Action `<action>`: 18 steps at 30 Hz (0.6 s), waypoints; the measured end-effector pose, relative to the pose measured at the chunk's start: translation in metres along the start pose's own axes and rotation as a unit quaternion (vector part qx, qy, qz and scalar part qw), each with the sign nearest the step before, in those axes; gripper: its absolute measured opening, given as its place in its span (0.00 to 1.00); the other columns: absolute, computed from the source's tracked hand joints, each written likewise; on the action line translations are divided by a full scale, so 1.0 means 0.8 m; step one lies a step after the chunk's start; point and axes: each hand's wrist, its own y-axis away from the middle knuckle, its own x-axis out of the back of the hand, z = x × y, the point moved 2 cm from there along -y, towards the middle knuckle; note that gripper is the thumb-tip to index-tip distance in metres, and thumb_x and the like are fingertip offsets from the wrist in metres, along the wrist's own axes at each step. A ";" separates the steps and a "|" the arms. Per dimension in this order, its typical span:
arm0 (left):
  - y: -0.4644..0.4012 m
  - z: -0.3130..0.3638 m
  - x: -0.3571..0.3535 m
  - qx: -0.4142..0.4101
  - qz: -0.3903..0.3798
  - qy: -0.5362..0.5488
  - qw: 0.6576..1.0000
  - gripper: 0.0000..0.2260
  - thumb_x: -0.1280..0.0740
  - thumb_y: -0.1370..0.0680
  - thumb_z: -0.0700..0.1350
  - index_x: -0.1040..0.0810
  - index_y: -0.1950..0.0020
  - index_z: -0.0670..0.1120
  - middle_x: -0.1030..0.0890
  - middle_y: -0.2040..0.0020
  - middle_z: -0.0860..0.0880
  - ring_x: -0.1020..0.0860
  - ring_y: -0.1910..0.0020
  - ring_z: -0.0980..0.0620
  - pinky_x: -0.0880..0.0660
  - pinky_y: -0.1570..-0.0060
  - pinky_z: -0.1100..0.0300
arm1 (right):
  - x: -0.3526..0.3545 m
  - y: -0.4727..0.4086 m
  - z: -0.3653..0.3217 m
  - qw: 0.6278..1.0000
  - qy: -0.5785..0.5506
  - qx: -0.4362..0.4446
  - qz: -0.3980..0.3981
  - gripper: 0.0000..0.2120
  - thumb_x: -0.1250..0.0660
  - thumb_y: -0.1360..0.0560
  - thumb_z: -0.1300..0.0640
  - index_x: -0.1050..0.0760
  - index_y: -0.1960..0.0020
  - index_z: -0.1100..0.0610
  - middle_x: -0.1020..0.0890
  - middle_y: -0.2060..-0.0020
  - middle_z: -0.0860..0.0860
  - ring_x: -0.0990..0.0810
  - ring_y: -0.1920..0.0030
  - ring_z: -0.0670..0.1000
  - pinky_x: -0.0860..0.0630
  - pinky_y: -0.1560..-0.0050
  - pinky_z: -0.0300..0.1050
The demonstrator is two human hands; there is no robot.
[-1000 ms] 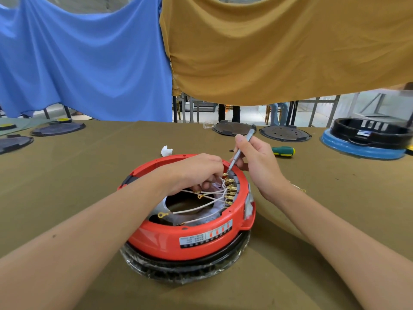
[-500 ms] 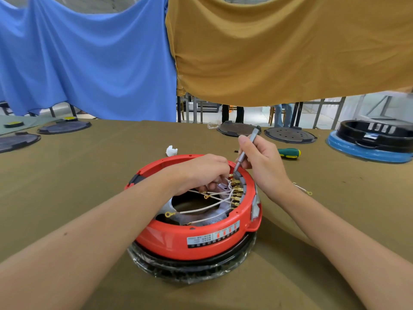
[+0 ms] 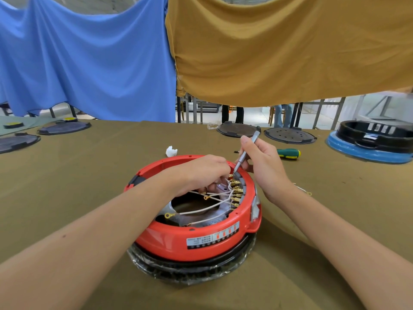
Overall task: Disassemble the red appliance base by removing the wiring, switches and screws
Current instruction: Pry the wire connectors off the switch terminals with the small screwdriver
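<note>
Nearest you, the red appliance base [image 3: 192, 240] sits upside down on a black ring wrapped in clear film [image 3: 190, 267], in the middle of the olive-covered table [image 3: 67, 186]. Inside it, several white wires [image 3: 201, 211] run loose across the opening, some ending in free brass ring lugs, while their other ends are still seated in the row of brass terminals [image 3: 237, 193] along the right inner wall.

Your left hand [image 3: 201, 171] reaches down into the base with its fingers curled among the wires near the top terminal; exactly what they pinch is hidden. Your right hand [image 3: 263, 164] is clamped round the slim grey screwdriver [image 3: 247, 151], its tip set at the top terminal of the row.

So I judge the job partly done: the far wire ends are free, but the terminal row, the wiring itself and the rim screws are still in place.

Further off lie a white scrap [image 3: 171, 151], a green-handled screwdriver [image 3: 288, 153], dark round plates [image 3: 290, 135] and a black housing on a blue ring [image 3: 368, 151].
</note>
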 end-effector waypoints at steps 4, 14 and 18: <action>-0.002 -0.001 0.001 -0.005 -0.003 -0.006 1.000 0.06 0.41 0.22 0.41 0.29 0.59 0.47 0.29 0.70 0.53 0.29 0.74 0.56 0.36 0.72 0.62 | 0.000 -0.001 -0.001 1.000 0.004 -0.021 0.003 0.19 0.41 0.17 0.47 0.27 0.62 0.56 0.27 0.76 0.46 0.24 0.69 0.48 0.27 0.66 0.38; -0.005 -0.006 0.002 0.001 0.004 0.002 1.000 0.06 0.41 0.25 0.41 0.30 0.62 0.48 0.30 0.77 0.58 0.30 0.74 0.55 0.37 0.72 0.62 | -0.002 0.006 -0.004 0.999 -0.008 0.015 0.027 0.19 0.41 0.16 0.50 0.28 0.61 0.61 0.28 0.76 0.47 0.26 0.73 0.46 0.30 0.72 0.34; -0.004 -0.004 0.004 0.006 0.012 -0.007 1.000 0.06 0.41 0.25 0.41 0.30 0.62 0.47 0.30 0.72 0.52 0.30 0.74 0.55 0.37 0.72 0.62 | -0.003 0.007 -0.004 0.999 -0.007 0.034 0.036 0.19 0.41 0.16 0.50 0.28 0.61 0.61 0.27 0.75 0.48 0.25 0.71 0.50 0.28 0.71 0.36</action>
